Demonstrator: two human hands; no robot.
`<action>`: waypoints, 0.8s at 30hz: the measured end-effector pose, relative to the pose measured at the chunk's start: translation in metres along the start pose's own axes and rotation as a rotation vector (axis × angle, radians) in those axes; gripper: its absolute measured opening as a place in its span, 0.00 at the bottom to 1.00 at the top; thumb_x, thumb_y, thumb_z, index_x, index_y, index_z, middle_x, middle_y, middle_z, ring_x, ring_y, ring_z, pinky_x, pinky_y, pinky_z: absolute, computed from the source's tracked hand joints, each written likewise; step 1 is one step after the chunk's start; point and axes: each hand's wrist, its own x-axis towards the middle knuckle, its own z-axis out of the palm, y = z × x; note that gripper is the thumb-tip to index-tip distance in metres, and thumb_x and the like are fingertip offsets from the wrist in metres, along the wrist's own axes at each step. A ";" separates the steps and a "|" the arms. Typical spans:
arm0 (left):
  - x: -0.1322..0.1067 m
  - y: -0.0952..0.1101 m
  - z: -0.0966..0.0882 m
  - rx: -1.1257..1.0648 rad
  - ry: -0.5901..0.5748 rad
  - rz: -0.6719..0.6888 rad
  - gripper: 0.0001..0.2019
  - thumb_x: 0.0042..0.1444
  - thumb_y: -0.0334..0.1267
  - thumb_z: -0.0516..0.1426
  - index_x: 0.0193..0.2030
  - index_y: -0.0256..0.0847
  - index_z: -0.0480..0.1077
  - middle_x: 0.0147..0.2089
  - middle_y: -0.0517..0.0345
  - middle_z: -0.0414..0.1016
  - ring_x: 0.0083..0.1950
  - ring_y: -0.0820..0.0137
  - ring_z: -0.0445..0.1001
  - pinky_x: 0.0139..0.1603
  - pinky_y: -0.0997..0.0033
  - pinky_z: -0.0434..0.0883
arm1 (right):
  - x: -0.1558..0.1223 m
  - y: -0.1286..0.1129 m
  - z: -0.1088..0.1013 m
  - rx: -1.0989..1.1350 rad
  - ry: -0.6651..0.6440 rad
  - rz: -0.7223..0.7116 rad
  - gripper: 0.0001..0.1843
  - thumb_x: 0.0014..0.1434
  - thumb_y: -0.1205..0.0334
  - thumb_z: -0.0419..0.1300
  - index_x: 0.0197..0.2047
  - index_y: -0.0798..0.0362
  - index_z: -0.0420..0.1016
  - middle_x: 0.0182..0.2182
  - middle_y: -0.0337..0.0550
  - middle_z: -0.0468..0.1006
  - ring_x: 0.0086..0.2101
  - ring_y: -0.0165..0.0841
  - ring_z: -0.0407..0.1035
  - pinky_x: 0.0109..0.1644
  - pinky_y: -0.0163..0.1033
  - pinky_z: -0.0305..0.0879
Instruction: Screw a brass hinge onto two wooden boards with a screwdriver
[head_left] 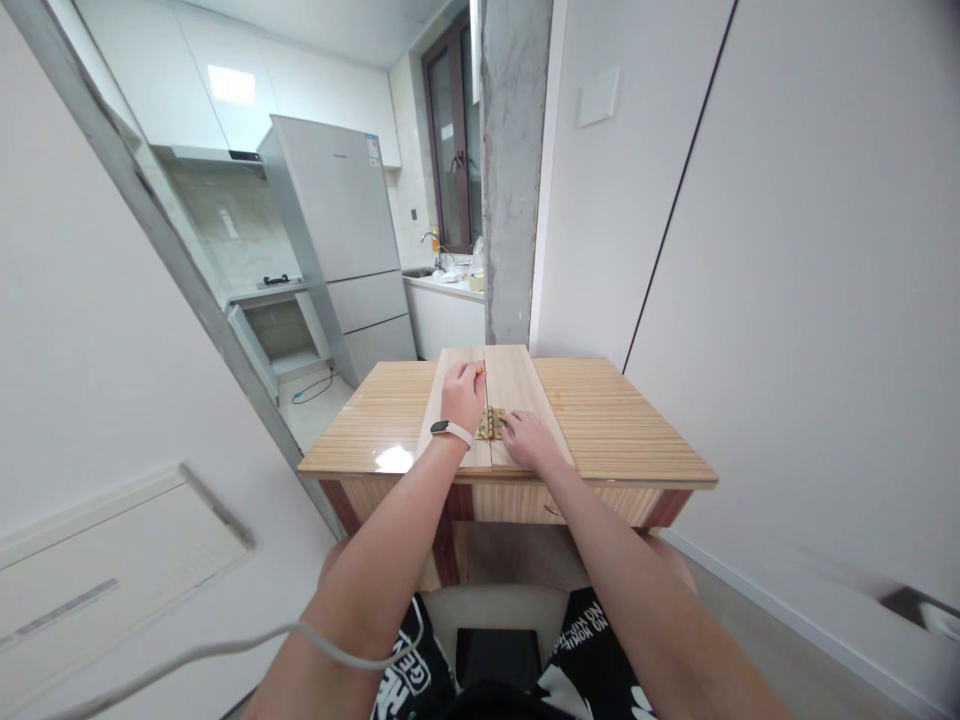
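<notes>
Two pale wooden boards lie side by side on the table, the left board (435,420) and the right board (517,375), with a narrow seam between them. A brass hinge (491,424) lies across the seam near the front. My left hand (463,393), with a band on its wrist, is above the seam beyond the hinge. Its fingers are pinched on a small gold-coloured piece (480,371), too small to name. My right hand (531,440) rests on the right board, fingers drawn together at the hinge's right leaf. Whatever lies under those fingertips is hidden.
The striped wooden table (622,420) has a drawer front below its edge. A grey cable (262,636) crosses my left forearm. Behind stand a tall fridge (337,210) and a grey pillar (514,180). White walls flank both sides.
</notes>
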 end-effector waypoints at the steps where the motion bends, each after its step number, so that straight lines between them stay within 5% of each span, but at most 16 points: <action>1: 0.000 0.000 0.000 -0.010 -0.002 0.005 0.11 0.69 0.32 0.55 0.52 0.44 0.76 0.50 0.48 0.77 0.54 0.60 0.76 0.58 0.56 0.73 | 0.000 0.000 0.000 0.000 -0.001 -0.001 0.23 0.73 0.54 0.48 0.65 0.48 0.72 0.60 0.52 0.74 0.60 0.43 0.63 0.67 0.47 0.51; 10: 0.002 0.001 0.000 -0.027 0.004 -0.004 0.05 0.64 0.37 0.63 0.46 0.43 0.77 0.45 0.51 0.76 0.50 0.61 0.76 0.55 0.59 0.74 | 0.002 0.004 0.005 -0.003 0.009 -0.016 0.23 0.73 0.51 0.46 0.62 0.47 0.74 0.59 0.50 0.75 0.59 0.41 0.64 0.66 0.45 0.52; 24: 0.001 -0.003 0.002 -0.020 0.019 -0.048 0.05 0.65 0.35 0.62 0.47 0.43 0.77 0.44 0.52 0.75 0.46 0.63 0.77 0.51 0.61 0.75 | 0.003 0.006 0.008 0.002 0.017 -0.016 0.24 0.73 0.51 0.46 0.63 0.47 0.73 0.61 0.50 0.73 0.60 0.41 0.63 0.66 0.45 0.52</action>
